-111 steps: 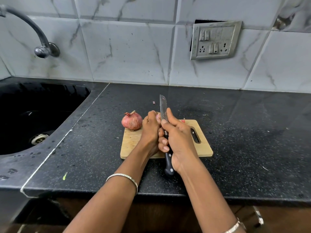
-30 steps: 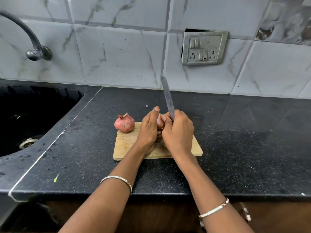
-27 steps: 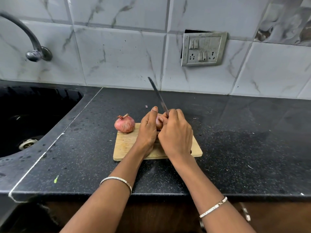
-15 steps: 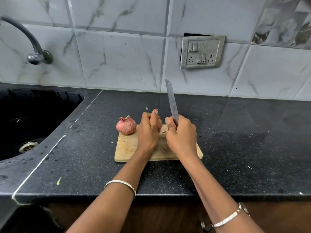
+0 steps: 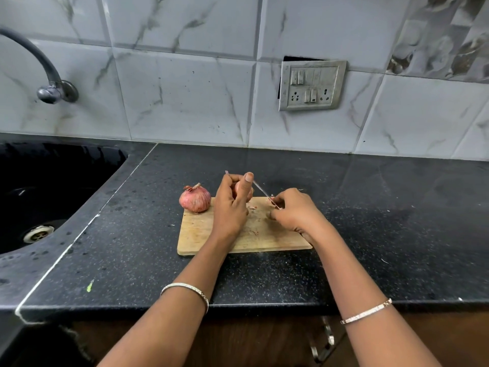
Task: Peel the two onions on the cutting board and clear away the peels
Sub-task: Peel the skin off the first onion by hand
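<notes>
DESK: Who holds what on the black tabletop?

PHOTOGRAPHER: A person's left grip is curled round 1 onion, raised over the far edge of the wooden cutting board. The right grip is clenched on a knife. Only the thin blade shows, as the handle is hidden in the fist.

DESK: What differs from 0.5 s ago?

PHOTOGRAPHER: Then the blade stood nearly upright, pointing at the tiled wall, and the 2 hands were close together. Now it lies low and slants left, its tip at the held onion, just beside the top of the left grip. Whether steel meets onion cannot be told. The right grip has drawn off to the right, and bare board shows between the hands.

DESK: And the 2nd one?

PHOTOGRAPHER: The unpeeled onion sits on the board's far-left corner, just beside the left grip, with its papery skin and stem on. It is in the same spot as 3.7 s ago. A few peel scraps lie on the board between the hands.

DESK: Surroundings?

PHOTOGRAPHER: A dark sink is on the left under a curved tap. A switch plate is on the wall behind, and there is 1 bangle on each wrist.
</notes>
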The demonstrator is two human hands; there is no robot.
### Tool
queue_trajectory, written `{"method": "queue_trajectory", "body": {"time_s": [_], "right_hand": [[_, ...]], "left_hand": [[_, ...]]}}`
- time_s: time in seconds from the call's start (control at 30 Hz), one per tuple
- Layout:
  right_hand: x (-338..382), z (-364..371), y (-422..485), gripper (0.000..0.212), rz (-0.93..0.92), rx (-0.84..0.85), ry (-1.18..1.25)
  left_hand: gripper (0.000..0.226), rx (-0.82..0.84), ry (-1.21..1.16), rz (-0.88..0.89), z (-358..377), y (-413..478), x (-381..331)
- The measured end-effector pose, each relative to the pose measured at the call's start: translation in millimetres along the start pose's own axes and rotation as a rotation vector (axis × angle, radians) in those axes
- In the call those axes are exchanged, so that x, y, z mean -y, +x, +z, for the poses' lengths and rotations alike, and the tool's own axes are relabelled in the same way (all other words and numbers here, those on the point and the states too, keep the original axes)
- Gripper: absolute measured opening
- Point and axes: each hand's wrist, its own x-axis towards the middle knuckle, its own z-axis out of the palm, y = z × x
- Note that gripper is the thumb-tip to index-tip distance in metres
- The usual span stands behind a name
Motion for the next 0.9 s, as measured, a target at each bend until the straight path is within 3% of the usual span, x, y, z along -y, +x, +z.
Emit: {"method": "queue_trajectory", "body": {"time_s": [0.1, 0.3, 0.47, 0.7, 0.83, 0.9], "right_hand": [[-9.8, -5.3, 0.8, 0.021, 0.001, -0.078, 0.044], [-34.7, -6.6, 4.6, 0.023, 0.140, -0.216, -0.127], [-38.2, 2.2, 4.6, 0.021, 0.128, -0.253, -0.124], [-27.8, 1.7, -2.6, 0.024, 0.122, -0.251, -0.201], [-24.0, 6.5, -4.7, 0.019, -0.032, -0.448, -0.191], [-16.4, 8.7, -6.9, 0.015, -0.191, -0.509, 0.043]], "left_hand": [[0.024, 0.002, 0.061, 0.046, -1.9, -0.7, 0.8], [0.035, 0.005, 0.520, 0.287, -8.7, -1.9, -2.4], [0.057, 0.015, 0.587, 0.213, -9.2, -4.8, -4.0], [0.056, 0.040, 0.595, 0.102, -11.1, -4.3, -4.8], [0.054, 0.065, 0.596, 0.104, -10.8, -3.0, -3.4], [0.056, 0.054, 0.598, 0.121, -11.2, -1.9, -2.8]]}}
